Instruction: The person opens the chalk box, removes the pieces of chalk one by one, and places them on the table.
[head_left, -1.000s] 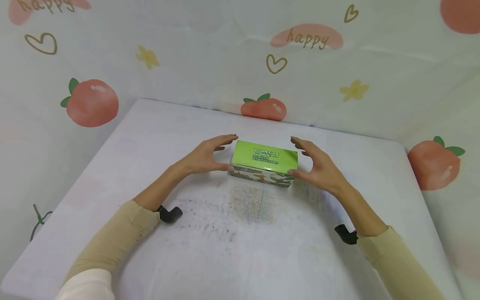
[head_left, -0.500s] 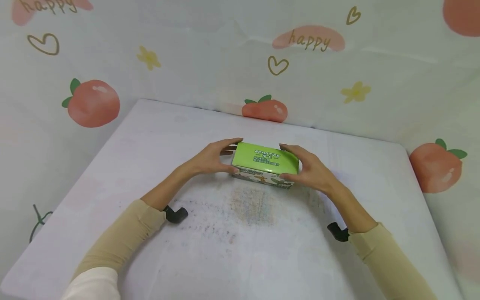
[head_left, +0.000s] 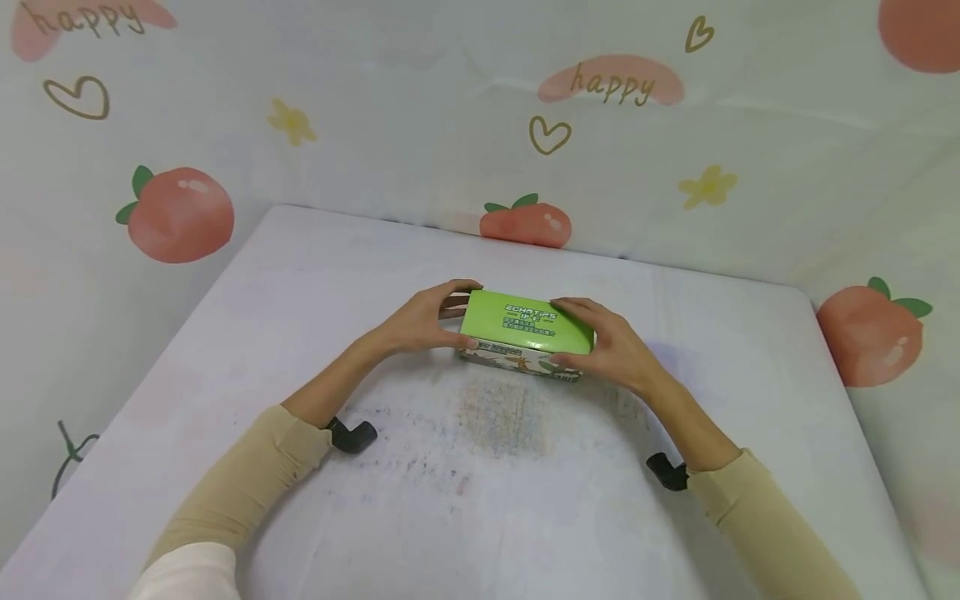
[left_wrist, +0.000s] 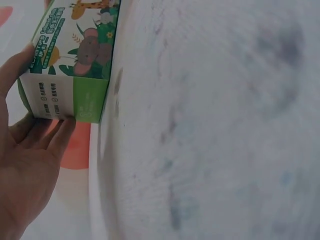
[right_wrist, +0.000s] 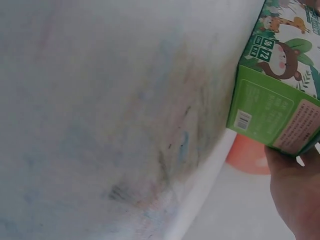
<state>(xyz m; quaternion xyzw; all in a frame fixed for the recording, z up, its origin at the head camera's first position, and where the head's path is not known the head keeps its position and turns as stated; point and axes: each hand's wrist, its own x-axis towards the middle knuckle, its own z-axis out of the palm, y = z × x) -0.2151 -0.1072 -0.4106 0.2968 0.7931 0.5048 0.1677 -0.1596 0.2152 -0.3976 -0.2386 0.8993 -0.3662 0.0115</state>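
While the green and white box [head_left: 519, 327] rests on the far half of the worktop [head_left: 487, 533], the left hand [head_left: 422, 322] holds its left end, with the thumb on the front side. The right hand [head_left: 611, 343] holds the opposite end similarly, so each grip is clamped on the box. A stained patch [head_left: 501, 418] lies nearer to the person.

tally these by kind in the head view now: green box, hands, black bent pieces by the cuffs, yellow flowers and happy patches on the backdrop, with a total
Green box: 1
Hands: 2
Black bent pieces: 2
Yellow flowers: 2
Happy patches: 2
Total: 9
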